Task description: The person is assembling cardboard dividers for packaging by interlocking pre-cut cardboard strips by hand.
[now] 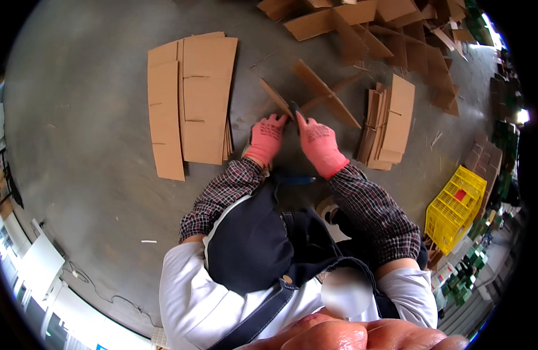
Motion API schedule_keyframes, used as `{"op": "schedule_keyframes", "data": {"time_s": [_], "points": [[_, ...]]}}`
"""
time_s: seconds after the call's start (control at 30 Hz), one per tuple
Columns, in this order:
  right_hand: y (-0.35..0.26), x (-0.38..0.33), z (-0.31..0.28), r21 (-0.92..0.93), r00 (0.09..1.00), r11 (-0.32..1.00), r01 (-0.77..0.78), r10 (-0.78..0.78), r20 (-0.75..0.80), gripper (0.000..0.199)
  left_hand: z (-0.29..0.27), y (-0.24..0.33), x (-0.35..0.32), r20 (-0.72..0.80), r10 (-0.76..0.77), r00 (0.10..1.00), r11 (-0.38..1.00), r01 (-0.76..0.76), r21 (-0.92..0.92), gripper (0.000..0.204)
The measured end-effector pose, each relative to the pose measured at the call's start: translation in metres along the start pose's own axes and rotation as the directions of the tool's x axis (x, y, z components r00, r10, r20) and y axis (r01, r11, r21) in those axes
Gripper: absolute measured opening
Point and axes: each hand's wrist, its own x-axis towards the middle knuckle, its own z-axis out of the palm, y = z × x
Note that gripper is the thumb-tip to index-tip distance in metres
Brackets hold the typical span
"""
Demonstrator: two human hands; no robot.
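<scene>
Slotted cardboard pieces stand crossed on the concrete floor, straight ahead of the person and roughly centre frame; thin brown corrugated strips, edges raw, interlocked at angles. Left hand, in a pink knit glove, fingers curled together on the near end of one strip. Right hand, same glove, index finger raised against the joint where strips meet; whether it is clamped on anything I cannot tell. Hands close together, nearly touching. Just right of the right hand, a stack of short strips, fanned and leaning, near the crossed pieces but apart from them. Left of the left hand, a pile of flat sheets, long rectangles with cut slots, lying overlapped; a narrow bare gap of floor separates it from the hands. Beyond, at the top edge, a loose heap of cardboard offcuts spreads toward the right. Open room: wide bare floor to the left and lower left, smooth grey, scuffed, with small scraps. Tighter on the right, where a yellow plastic crate with lattice walls sits, something red inside it. Green objects line the far right rim, too small to make out. White cabinets curve along the lower left edge. Sleeves are dark plaid over white; dark apron.
</scene>
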Motion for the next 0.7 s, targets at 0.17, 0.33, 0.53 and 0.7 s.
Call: {"op": "schedule_keyframes", "data": {"time_s": [0.17,0.33,0.53,0.7], "points": [[0.021,0.01,0.063,-0.023,0.991,1.0,0.021,-0.024,-0.135,0.049,-0.007,0.018,0.005,0.036,0.068,0.997,0.998,-0.067,-0.012,0.024],[0.03,0.004,0.055,-0.02,0.966,0.986,0.168,-0.168,-0.194,0.057,-0.018,0.002,-0.017,0.077,-0.011,0.997,0.958,0.033,-0.285,0.051],[0.054,-0.108,-0.087,0.201,0.881,0.974,0.102,0.005,-0.473,0.053,-0.137,-0.046,-0.054,-0.298,-0.428,0.853,0.332,-0.159,-0.93,0.04],[-0.021,-0.075,-0.221,-0.159,0.667,0.865,0.476,-0.473,-0.575,0.042,-0.104,-0.072,-0.062,-0.039,-0.642,0.765,0.223,0.138,-0.965,0.032]]}}
